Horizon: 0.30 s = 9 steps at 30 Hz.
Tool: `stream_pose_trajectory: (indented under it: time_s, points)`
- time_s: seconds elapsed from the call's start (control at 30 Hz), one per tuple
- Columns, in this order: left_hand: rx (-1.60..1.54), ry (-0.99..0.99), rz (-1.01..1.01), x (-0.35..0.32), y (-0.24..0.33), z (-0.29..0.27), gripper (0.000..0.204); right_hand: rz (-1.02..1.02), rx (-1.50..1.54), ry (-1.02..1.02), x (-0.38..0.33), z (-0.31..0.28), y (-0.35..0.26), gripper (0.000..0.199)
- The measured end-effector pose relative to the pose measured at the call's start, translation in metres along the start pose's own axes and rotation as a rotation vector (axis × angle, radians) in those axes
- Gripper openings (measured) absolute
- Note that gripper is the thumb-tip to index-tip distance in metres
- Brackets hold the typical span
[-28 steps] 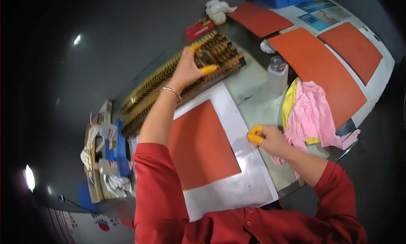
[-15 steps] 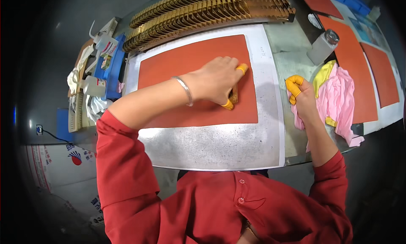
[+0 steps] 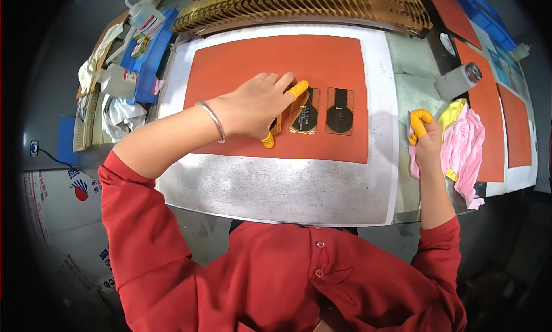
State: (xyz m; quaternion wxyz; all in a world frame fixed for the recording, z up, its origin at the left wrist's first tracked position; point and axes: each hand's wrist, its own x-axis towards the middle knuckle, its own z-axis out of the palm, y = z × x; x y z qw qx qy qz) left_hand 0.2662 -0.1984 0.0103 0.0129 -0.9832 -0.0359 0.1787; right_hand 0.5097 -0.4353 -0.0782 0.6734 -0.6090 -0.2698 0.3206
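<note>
My left hand (image 3: 253, 105), with yellow finger cots on thumb and index finger, reaches over the orange mat (image 3: 230, 59). Between those two fingers are gold-edged flat panels (image 3: 277, 124), mostly hidden under the palm; I cannot tell how many. To the right on the mat lie a thin panel with a black round-ended pattern (image 3: 303, 118) and, spaced beside it, a similar panel (image 3: 339, 111). My right hand (image 3: 426, 142), also in yellow finger cots, is curled closed by the pink cloth (image 3: 463, 139). Whatever it may hold is hidden.
Long rows of upright gold pieces (image 3: 305, 13) stand along the far side. At left is a blue tray (image 3: 150, 67) with squeeze bottles (image 3: 146, 18). A metal-capped bottle (image 3: 457, 82) stands at right, near more orange sheets (image 3: 480, 110).
My left hand has moved left across the mat. Two panels now show on the mat where it was. My right hand stays curled by the cloth, and the whole view has shifted slightly.
</note>
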Motion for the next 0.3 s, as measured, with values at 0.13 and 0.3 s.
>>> stream_pose_trajectory:
  time_s: [0.13,0.3]
  points:
    - [0.109,0.051,-0.039,-0.023,-0.010,0.017,0.105,-0.019,-0.053,0.014,-0.002,0.005,0.000,0.007]
    - [0.124,-0.009,-0.119,-0.054,-0.026,0.020,0.105,-0.011,-0.055,-0.037,0.006,-0.009,0.013,0.008]
